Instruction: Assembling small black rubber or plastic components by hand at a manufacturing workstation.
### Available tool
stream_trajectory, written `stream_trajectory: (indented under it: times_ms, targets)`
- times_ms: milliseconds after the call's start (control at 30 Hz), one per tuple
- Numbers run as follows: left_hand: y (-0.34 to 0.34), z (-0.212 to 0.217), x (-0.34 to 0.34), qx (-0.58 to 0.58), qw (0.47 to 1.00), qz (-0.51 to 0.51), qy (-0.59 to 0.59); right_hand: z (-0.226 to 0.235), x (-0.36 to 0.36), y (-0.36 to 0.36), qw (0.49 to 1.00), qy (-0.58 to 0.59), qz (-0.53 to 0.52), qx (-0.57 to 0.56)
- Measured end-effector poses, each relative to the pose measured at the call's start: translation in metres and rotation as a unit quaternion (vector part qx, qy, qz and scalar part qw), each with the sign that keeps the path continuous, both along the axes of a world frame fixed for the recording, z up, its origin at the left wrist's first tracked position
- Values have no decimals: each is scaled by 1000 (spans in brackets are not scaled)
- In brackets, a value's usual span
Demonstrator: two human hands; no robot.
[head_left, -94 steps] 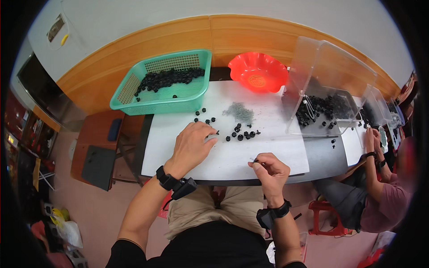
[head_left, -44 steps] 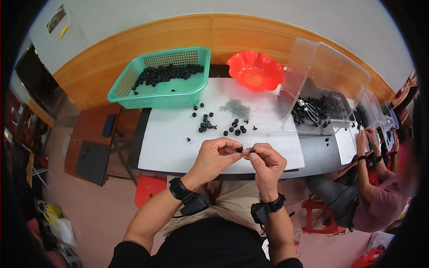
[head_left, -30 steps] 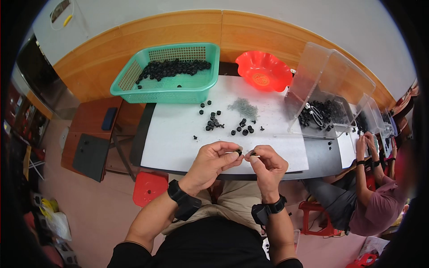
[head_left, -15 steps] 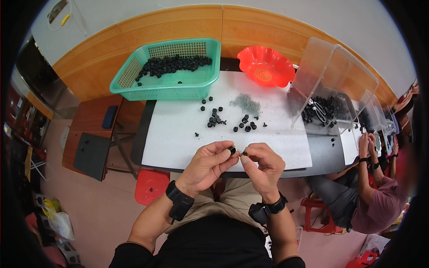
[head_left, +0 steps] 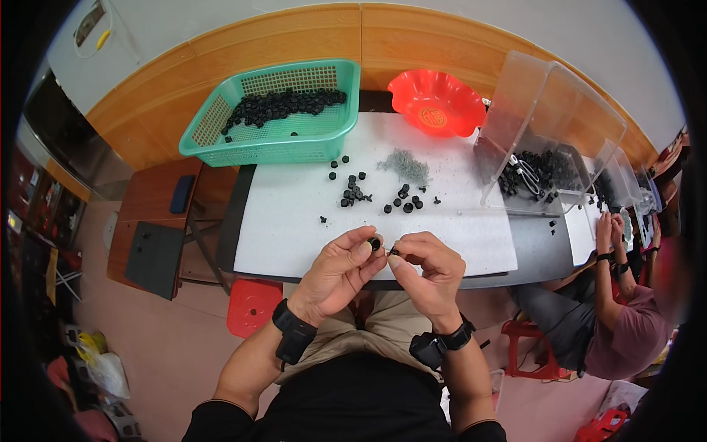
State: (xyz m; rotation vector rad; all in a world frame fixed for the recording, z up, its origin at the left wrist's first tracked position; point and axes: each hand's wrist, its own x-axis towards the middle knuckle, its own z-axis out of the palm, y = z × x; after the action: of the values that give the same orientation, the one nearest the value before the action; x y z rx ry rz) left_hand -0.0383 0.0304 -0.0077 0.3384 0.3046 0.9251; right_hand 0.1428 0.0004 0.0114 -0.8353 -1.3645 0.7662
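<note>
Between the thumb and fingers of my left hand (head_left: pixel 339 269) is a small round black cap (head_left: pixel 375 243), its hollow side turned toward my right hand. My right hand (head_left: pixel 431 272) pinches a tiny black part (head_left: pixel 394 251) at its fingertips, close beside the cap. A thin, light bit shows between the two hands, too small to name. Beyond them on the white sheet (head_left: pixel 280 214) lie several black caps (head_left: pixel 408 208) and small black pieces (head_left: pixel 356 193). Behind these is a loose heap of small grey metal bits (head_left: pixel 404 167), maybe springs.
A green basket (head_left: pixel 272 152) of black parts stands at the back left, with a red scalloped bowl (head_left: pixel 434 103) to its right. Clear plastic bins (head_left: pixel 519 125) with black parts stand at the right. Further right, a person (head_left: pixel 626 324) sits working.
Both hands have shifted slightly left, and the tiny part in my right hand sits a little nearer the cap. The grips look the same. The whole view has moved slightly.
</note>
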Motion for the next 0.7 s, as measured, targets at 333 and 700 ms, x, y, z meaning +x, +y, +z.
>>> stream_trajectory:
  times_ms: [333,700]
  targets:
    - [-4,1,0,0,1000,4,16,3,-4,2,999,-44,-3,9]
    - [-6,-3,-1,9,1000,0,28,-1,-6,2,997,-74,-19,28]
